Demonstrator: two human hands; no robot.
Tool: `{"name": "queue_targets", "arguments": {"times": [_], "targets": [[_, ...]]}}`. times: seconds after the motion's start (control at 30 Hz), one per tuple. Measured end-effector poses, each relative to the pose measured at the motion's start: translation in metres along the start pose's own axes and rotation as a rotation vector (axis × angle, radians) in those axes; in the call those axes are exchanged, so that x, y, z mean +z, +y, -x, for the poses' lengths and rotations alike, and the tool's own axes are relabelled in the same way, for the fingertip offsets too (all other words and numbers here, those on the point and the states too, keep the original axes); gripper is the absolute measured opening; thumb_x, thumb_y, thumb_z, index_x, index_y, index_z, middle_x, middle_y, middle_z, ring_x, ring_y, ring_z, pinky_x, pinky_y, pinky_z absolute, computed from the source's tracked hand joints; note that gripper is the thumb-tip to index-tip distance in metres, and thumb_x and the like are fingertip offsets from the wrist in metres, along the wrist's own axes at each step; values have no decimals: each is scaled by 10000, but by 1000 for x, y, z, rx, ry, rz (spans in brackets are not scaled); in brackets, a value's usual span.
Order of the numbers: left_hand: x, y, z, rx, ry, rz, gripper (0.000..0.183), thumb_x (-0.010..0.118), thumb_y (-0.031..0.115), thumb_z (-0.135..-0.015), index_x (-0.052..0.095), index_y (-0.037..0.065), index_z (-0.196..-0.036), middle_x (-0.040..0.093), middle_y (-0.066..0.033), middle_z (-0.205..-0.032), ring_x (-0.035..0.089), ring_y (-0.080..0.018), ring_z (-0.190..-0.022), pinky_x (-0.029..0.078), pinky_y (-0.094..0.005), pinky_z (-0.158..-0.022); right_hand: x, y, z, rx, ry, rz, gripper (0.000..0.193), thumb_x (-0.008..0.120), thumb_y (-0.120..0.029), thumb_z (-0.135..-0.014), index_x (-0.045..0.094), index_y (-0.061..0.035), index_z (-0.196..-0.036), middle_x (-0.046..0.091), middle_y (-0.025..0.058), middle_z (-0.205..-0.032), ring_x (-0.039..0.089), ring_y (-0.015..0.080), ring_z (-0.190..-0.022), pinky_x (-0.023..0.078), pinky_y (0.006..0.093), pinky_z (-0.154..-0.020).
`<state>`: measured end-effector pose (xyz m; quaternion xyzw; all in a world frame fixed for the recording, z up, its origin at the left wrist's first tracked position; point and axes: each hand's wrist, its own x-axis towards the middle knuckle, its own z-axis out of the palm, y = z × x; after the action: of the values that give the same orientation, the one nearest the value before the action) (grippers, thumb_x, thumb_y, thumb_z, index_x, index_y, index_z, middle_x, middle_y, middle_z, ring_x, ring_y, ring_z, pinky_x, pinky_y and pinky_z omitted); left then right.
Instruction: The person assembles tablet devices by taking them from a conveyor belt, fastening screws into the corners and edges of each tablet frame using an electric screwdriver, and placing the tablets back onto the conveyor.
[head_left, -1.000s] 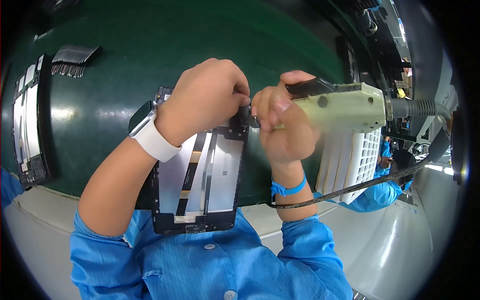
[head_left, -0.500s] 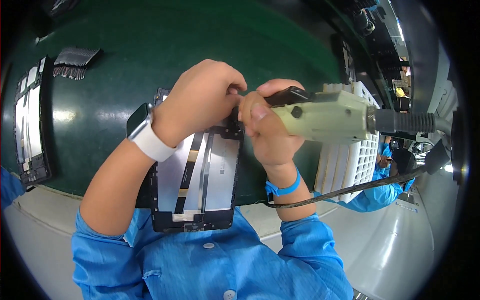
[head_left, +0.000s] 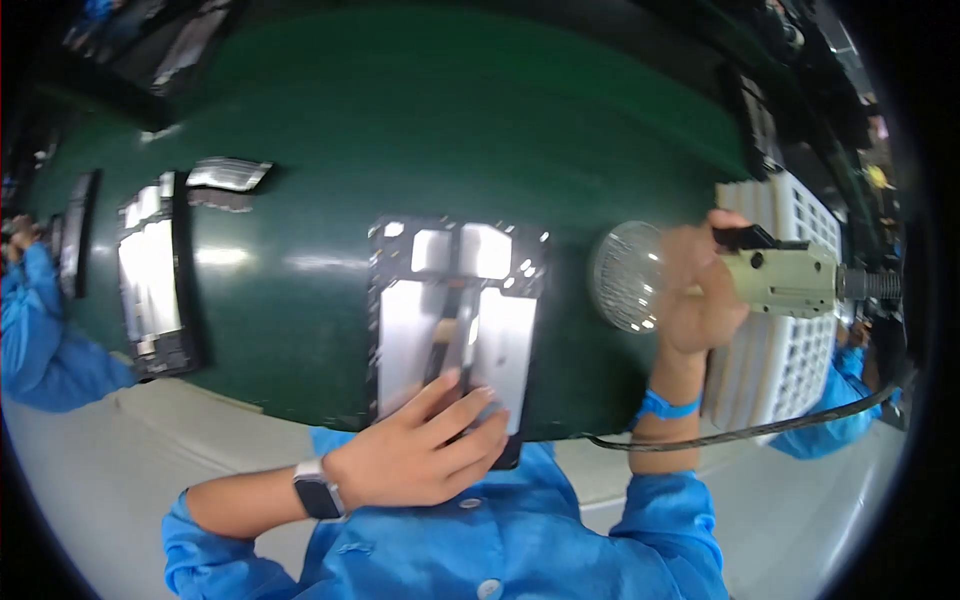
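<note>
Green worktop (head_left: 300, 340) spreads beyond the fingers of both hands, its near edge bending toward the person. Just right of the right fingers stands a white slotted tray stack (head_left: 742, 365); far to the left of the left fingers shows a co-worker's blue sleeve (head_left: 55, 350). Under and ahead of the left fingers lies the uncovered tablet-like device (head_left: 508, 335), flat, its silver panels facing up. Another such device (head_left: 150, 275) lies well apart, left of the left fingers.

The left hand (head_left: 430, 445) has come down from the device's upper end to its lower end; its fingers lie slightly apart over the frame there. The right hand (head_left: 705, 285) has also drawn away to the right, its fingers, blurred, wrapped round a pale green power tool (head_left: 790, 280). That leaves the device's upper end uncovered and the tool off it, which suggests a pause between placements. Just left of the right fingers sits a clear round dish (head_left: 625, 280) with small glinting bits, too blurred to identify. Smallest are the blue wristband (head_left: 668, 406), below the right fingers, and the watch (head_left: 318, 492), behind the left ones.
</note>
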<state>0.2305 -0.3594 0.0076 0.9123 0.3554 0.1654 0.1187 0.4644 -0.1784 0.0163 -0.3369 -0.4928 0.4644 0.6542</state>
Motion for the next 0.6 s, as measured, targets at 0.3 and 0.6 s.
{"name": "queue_targets", "arguments": {"times": [0.3,0.6], "targets": [[-45,-201,-92,-228,115,-532,396,674,94,-834,642,42,-1225,633,-114,-1275,588,-312,-1138,517,-403,-957,-19,14,8,5,-97,111,311,559,87,-805,573,26,-1109,541,37,-693,487,79,-551,400,218,-506],[-59,-256,-88,-403,336,-380,464,704,86,-851,617,39,-1305,627,-172,-1296,552,-367,-1231,446,-415,-1064,-25,16,-6,-21,-44,98,314,681,52,-857,597,28,-1159,579,16,-785,495,54,-574,407,202,-489]]}}
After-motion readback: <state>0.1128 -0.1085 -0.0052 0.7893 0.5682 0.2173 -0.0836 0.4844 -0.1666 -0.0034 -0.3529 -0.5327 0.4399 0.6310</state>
